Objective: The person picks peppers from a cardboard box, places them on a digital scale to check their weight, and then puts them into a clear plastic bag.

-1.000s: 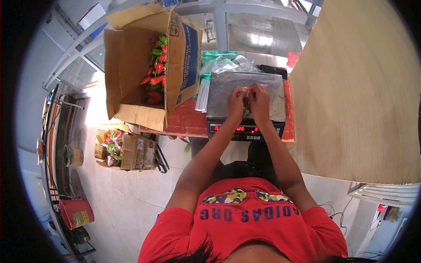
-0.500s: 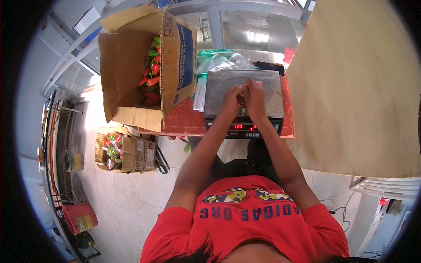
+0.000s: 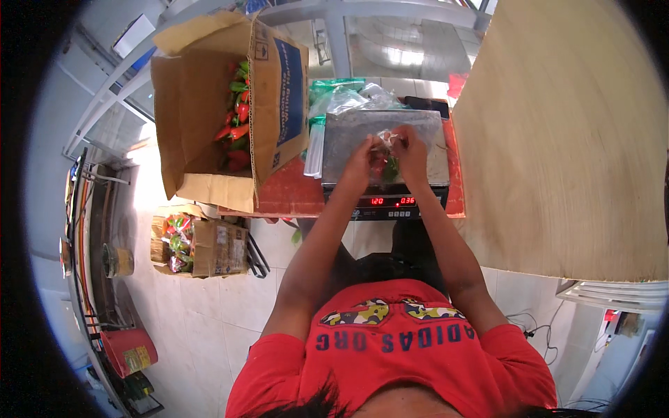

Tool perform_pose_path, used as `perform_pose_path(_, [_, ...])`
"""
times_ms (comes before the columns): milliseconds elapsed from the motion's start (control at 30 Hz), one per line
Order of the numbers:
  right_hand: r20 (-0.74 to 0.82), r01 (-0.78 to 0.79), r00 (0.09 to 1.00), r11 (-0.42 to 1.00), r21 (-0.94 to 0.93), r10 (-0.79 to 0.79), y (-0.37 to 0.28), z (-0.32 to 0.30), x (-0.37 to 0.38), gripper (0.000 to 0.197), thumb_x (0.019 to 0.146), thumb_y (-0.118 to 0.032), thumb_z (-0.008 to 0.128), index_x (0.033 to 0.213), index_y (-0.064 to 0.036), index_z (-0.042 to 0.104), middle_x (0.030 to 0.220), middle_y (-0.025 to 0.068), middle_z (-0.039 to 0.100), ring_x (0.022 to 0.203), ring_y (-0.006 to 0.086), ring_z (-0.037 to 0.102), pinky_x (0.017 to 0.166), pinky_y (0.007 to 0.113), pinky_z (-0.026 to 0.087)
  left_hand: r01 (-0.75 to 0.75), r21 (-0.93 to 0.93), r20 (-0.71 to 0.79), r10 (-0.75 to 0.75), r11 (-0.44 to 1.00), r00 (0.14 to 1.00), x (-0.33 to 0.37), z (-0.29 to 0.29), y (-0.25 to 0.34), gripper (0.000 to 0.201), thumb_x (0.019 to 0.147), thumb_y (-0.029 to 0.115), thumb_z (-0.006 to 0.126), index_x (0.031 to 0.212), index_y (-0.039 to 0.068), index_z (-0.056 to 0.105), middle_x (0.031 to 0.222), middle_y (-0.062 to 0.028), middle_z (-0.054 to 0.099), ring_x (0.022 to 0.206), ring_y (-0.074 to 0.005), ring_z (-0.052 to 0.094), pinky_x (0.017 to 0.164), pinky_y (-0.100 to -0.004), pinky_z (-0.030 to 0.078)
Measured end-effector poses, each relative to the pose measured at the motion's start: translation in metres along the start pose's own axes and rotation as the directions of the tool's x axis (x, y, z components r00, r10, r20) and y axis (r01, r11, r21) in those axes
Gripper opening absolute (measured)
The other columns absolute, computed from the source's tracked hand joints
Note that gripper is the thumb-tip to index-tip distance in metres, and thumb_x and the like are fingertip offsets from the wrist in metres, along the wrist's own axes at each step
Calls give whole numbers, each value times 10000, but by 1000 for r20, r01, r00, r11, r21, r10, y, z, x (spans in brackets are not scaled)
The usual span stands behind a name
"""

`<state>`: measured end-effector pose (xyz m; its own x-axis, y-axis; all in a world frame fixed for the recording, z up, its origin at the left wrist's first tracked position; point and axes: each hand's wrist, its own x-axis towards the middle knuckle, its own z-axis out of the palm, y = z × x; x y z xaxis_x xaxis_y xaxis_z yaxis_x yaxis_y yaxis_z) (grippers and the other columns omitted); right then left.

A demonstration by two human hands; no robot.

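Right, far out on your left a red canister [image 3: 130,350] sat on the floor by the wall, and a small carton [image 3: 216,248] stuffed with green and red packets rested beside it on the tiles. Above that, the big cardboard box [image 3: 209,104] stood open on the red table [image 3: 293,191], with red and green peppers [image 3: 237,118] heaped inside against its far wall. Just past the box, a stack of clear bags [image 3: 327,104] lay at the edge of the scale [image 3: 383,150], touching its steel pan.

Then came your hands, both over the pan. Your left hand [image 3: 364,157] was pinched shut on the near side of a small clear bag [image 3: 389,139], fingers pressed together on the plastic. Your right hand [image 3: 411,150] met it from the other side, fingers likewise closed on the same bag, so the two hands touched at the middle of the pan. The bag sat right between them, low over the steel, with something green and red showing under your knuckles; how full it was you could not tell from here. The scale's front showed lit red digits below your wrists.

On your right, a broad wooden board [image 3: 564,132] filled the view, just beside the scale.
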<state>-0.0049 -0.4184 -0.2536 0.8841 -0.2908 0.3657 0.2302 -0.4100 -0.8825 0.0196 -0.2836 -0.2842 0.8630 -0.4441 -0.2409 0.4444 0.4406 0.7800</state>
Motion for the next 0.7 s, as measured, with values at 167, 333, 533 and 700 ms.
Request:
perform_pose_path(167, [-84, -57, 994, 976, 211, 76, 9, 4, -6, 180, 798, 41, 590, 947, -32, 521, 760, 32, 566, 641, 93, 558, 549, 245, 445, 3, 20, 42, -3, 1000, 999, -13, 7, 5, 554, 941, 565, 355, 1165, 114, 586, 998, -13, 610, 817, -136, 523, 671, -296, 388])
perform_pose_path(333, [-303, -34, 950, 987, 155, 80, 14, 15, -5, 167, 788, 33, 618, 921, -22, 533, 786, 35, 574, 662, 104, 565, 603, 239, 459, 8, 36, 101, -11, 999, 995, -22, 13, 5, 594, 951, 575, 302, 1277, 135, 530, 1065, -15, 607, 885, -153, 521, 741, -309, 352])
perform_pose_path(533, [-119, -138, 979, 965, 224, 167, -1, 17, -11, 103, 776, 9, 633, 879, 0, 626, 838, 98, 643, 768, 186, 627, 675, 282, 477, 10, -16, 63, -9, 1000, 998, -37, 23, 11, 590, 954, 559, 323, 1317, 126, 493, 1116, -29, 551, 996, -168, 495, 871, -347, 336])
perform_pose_path(700, [-102, -5, 995, 1000, -14, 3, -7, 22, -13, 187, 756, 36, 595, 936, -3, 628, 882, 130, 629, 810, 267, 624, 710, 336, 486, 15, -84, 126, -4, 996, 992, -28, 10, -2, 601, 968, 526, 324, 1408, 118, 360, 1204, -51, 504, 1079, -197, 475, 939, -363, 334])
